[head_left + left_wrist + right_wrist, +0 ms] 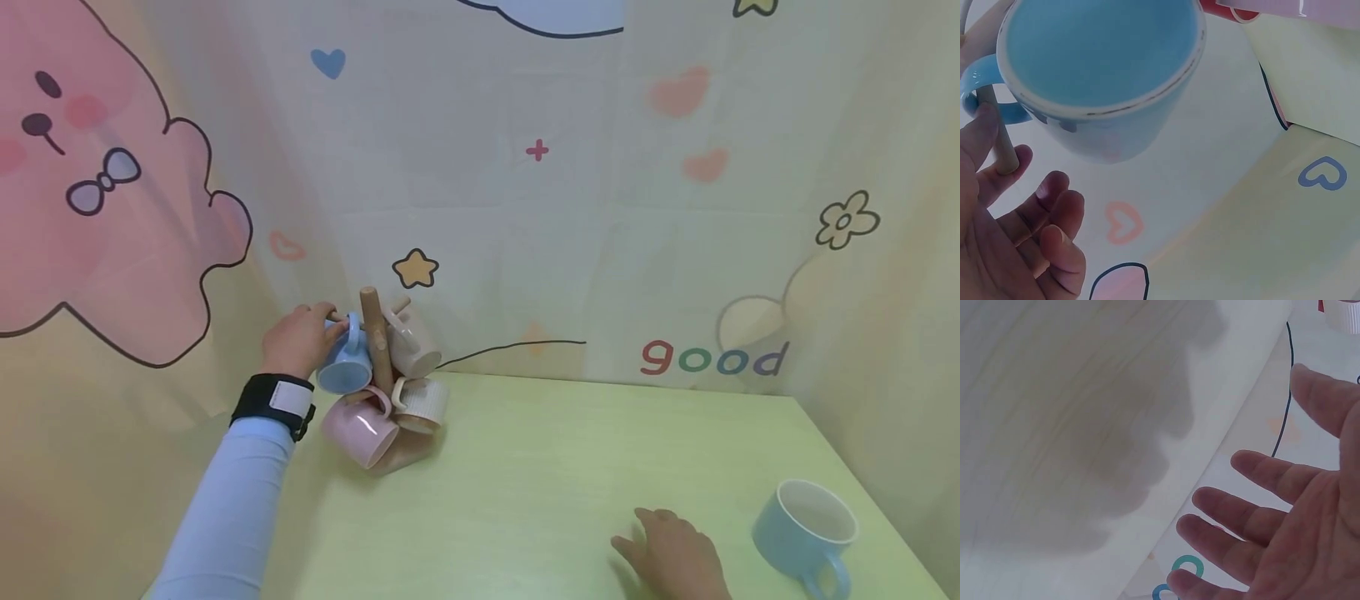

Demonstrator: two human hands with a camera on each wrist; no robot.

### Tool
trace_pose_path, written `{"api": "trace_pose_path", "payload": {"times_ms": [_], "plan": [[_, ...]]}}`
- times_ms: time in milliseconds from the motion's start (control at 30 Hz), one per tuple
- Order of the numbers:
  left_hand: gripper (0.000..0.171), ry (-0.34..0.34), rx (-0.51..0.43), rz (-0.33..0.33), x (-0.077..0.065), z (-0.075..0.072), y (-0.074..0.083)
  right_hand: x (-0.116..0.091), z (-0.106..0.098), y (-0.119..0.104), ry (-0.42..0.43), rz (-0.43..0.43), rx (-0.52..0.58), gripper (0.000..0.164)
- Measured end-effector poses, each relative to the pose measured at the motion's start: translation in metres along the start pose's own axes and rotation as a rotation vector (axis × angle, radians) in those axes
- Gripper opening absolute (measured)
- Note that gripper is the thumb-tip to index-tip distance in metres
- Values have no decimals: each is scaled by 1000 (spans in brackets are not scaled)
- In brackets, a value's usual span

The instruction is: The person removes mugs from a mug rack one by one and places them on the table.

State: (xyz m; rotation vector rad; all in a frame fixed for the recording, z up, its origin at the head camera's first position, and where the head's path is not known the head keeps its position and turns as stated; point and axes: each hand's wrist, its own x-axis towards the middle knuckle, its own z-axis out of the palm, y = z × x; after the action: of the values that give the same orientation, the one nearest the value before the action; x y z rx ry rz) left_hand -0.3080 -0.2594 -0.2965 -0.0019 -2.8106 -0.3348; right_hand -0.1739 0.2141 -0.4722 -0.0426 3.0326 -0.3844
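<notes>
On the left of the table a wooden mug tree [372, 312] bears several mugs. A light blue mug [345, 371] hangs by its handle on an upper peg, tilted. My left hand [295, 343] is beside this mug. In the left wrist view, its thumb and index finger pinch the peg [1004, 147] just past the mug's handle [977, 67], and the other fingers are bent, holding nothing. My right hand [681, 557] is over the table at the front right, fingers spread, with nothing in it.
A larger blue mug [791, 533] stands upright near the table's right edge. A pink mug [362, 433], a ribbed white mug [429, 402] and a beige mug [415, 350] hang on the tree. A printed cloth [480, 183] rises behind the table [525, 467].
</notes>
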Motion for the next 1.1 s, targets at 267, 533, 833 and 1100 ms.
{"api": "trace_pose_path", "payload": {"times_ms": [267, 533, 833, 1100], "plan": [[44, 28, 10, -3, -3, -3, 4, -4, -1, 2, 13, -11, 16, 65], [45, 22, 9, -14, -5, -4, 7, -7, 2, 4, 38, -16, 38, 62], [44, 35, -22, -31, -7, -3, 5, -8, 3, 6, 82, -40, 61, 58], [42, 45, -23, -56, -8, 0, 7, -9, 1, 7, 54, -28, 47, 61]]}}
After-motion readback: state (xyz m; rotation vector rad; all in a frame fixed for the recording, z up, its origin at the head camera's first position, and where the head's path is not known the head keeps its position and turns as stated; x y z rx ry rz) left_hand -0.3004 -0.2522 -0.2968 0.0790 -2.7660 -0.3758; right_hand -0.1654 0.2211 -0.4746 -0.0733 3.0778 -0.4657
